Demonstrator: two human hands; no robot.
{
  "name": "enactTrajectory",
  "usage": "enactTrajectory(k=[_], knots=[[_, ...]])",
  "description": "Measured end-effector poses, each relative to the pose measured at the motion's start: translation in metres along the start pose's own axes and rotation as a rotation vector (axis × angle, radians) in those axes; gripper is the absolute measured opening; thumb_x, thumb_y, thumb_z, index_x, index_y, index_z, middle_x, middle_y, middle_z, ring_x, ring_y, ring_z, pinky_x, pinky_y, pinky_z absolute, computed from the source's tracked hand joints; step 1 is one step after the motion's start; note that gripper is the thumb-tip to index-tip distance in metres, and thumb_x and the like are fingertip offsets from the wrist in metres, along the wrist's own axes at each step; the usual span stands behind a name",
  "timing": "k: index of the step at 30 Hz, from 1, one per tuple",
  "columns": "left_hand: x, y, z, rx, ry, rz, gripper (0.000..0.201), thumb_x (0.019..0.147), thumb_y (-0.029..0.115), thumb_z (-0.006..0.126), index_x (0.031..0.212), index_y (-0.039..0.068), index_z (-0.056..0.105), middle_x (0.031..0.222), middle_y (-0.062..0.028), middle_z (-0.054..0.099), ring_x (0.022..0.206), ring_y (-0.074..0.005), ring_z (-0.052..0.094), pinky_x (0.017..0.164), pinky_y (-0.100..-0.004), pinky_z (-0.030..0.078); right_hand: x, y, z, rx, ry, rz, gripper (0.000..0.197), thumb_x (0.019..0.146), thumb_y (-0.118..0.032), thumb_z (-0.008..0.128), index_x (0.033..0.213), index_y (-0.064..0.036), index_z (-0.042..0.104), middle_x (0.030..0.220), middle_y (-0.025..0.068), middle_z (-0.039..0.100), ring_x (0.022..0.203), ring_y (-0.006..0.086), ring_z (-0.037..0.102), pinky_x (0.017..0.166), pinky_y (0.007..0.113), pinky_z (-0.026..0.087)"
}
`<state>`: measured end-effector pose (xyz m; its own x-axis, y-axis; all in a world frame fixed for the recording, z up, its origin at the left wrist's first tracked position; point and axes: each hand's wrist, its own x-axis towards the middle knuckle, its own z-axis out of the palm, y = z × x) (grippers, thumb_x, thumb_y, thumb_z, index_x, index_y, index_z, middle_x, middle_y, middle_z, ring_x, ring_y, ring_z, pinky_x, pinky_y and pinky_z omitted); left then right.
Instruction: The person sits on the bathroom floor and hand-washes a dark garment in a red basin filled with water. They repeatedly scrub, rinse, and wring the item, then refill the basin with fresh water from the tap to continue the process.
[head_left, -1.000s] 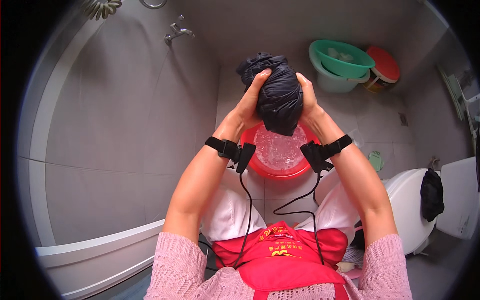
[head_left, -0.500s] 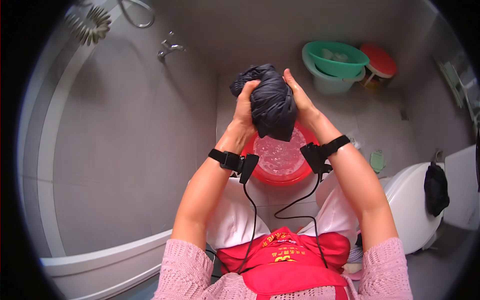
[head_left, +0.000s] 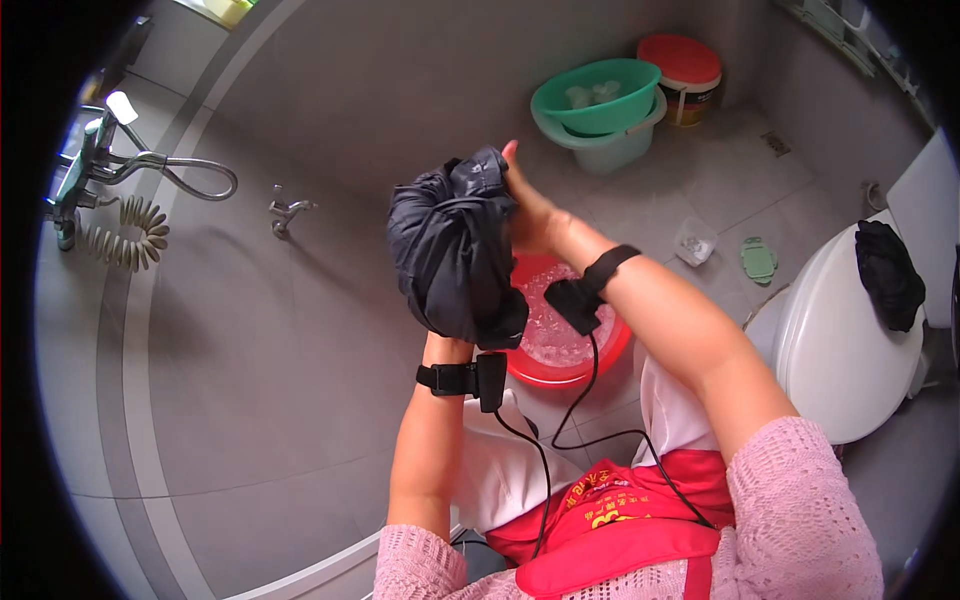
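Note:
A wet-looking bundle of dark grey, thin crinkled cloth (head_left: 450, 250), perhaps a folded or wadded garment, is held up in both hands. It hangs over the left part of a red basin (head_left: 530, 375) of foamy water on the floor. My right hand (head_left: 533, 215) presses against the bundle's right side with its thumb up, the other fingers partly hidden by the cloth. My left forearm (head_left: 425, 450) reaches up beneath the bundle, which covers my left hand. Each wrist wears a black strap with a small cabled device.
Beyond the basin, a green basin (head_left: 640, 92) sits on a pale tub (head_left: 612, 150) beside a red-lidded bucket (head_left: 680, 65). At right stand a white toilet (head_left: 835, 350) with black cloth (head_left: 888, 275) on it and a green mat-like piece (head_left: 759, 260). A tap (head_left: 287, 210) juts from the left wall.
The bundle has moved left and nearer, and now covers my left hand, which showed gripping it before. My right hand has stayed against its side. The view has swung round.

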<state>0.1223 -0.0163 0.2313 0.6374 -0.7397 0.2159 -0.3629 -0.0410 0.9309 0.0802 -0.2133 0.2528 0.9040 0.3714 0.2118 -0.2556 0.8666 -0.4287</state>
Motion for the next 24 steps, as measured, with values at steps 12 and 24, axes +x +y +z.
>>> enactTrajectory(k=[12, 24], knots=[[0.024, 0.046, 0.026, -0.813, 0.033, -0.669, 0.055, 0.097, 0.043, 0.056, 0.131, 0.0, 0.057, 0.122, -0.0171, 0.067, 0.106, -0.0289, 0.07, 0.095, -0.0414, 0.058, -0.027, -0.017, 0.023, -0.954, 0.483, 0.073, 0.106, 0.072, -0.066, 0.08, 0.15, -0.0039, 0.046, 0.149, 0.0213, 0.049, 0.139, 0.0307, 0.046, 0.116, 0.04, 0.035], [0.018, 0.036, 0.027, -0.405, -0.029, -0.616, 0.037, 0.097, 0.028, 0.059, 0.122, 0.001, 0.062, 0.11, -0.0096, 0.069, 0.094, -0.0171, 0.069, 0.081, -0.0302, 0.055, -0.021, 0.013, 0.015, -1.123, 0.88, -0.094, 0.04, 0.075, -0.033, 0.067, 0.093, 0.0024, 0.071, 0.096, 0.0188, 0.072, 0.091, 0.0299, 0.068, 0.087, 0.036, 0.051]])
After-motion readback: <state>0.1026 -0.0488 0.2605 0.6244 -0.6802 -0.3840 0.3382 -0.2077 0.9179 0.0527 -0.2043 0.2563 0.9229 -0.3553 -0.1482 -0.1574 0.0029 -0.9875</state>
